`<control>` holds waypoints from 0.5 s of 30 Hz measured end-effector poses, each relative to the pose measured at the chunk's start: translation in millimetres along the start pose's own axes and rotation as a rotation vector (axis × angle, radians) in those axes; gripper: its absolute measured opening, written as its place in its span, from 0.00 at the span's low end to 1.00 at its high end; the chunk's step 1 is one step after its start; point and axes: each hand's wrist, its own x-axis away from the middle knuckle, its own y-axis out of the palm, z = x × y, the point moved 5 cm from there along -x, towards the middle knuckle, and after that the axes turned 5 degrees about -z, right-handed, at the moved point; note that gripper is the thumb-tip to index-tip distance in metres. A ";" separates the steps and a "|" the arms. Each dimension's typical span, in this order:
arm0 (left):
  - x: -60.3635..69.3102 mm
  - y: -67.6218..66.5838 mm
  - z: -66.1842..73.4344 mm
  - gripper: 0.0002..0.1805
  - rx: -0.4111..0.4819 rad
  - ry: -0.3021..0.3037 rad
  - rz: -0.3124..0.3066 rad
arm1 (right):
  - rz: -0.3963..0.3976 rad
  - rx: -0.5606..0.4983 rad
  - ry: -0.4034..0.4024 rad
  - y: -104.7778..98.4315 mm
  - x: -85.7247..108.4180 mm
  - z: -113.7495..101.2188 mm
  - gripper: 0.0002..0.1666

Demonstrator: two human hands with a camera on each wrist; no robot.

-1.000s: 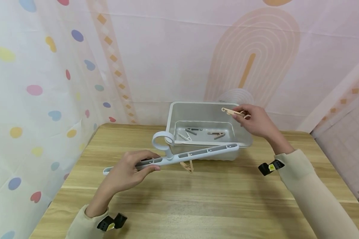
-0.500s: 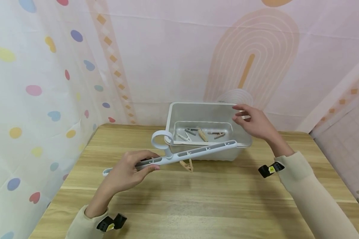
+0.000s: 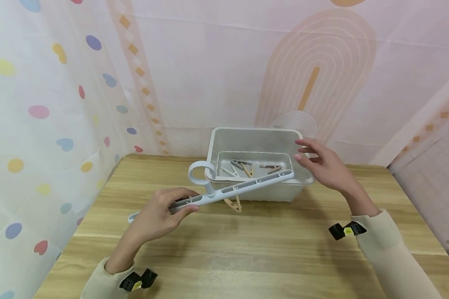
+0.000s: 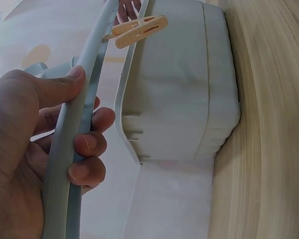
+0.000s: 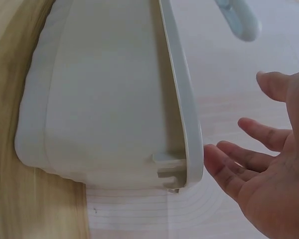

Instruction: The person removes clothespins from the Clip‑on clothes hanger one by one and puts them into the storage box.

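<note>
My left hand (image 3: 161, 214) grips a pale blue-white hanger bar (image 3: 247, 186) with a ring hook on top. In the left wrist view the thumb and fingers curl round the bar (image 4: 60, 169). One beige clothespin (image 3: 233, 204) hangs from its underside; it also shows as the clothespin (image 4: 139, 32) in that view. My right hand (image 3: 325, 166) hovers by the right side of a light grey bin (image 3: 254, 139), fingers spread and holding nothing. On the bin's floor lie a beige clothespin (image 3: 248, 171), a white one (image 3: 229, 172), a brown-grey one (image 3: 273, 169) and a grey one (image 3: 237, 165).
The bin stands on a wooden table (image 3: 224, 257), towards its back edge. A patterned curtain (image 3: 209, 74) hangs behind the table and on the left. The hanger's right end reaches over the bin's front rim.
My right hand has let go of a beige clothespin, which dropped into the bin and settled beside the grey one. That hand then drew back slightly right and down. The hanger's right end rose a little.
</note>
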 end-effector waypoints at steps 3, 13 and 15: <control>0.0 0.3 -0.3 0.12 0.000 0.010 0.006 | 0.001 -0.024 0.000 2.4 6.4 -0.1 0.33; 0.3 0.2 -0.3 0.12 0.013 0.005 0.018 | -0.002 -0.086 -0.098 13.4 22.5 -5.4 0.35; 0.0 0.4 0.1 0.12 0.017 0.010 0.019 | 0.003 -0.098 -0.131 16.4 25.5 -6.6 0.35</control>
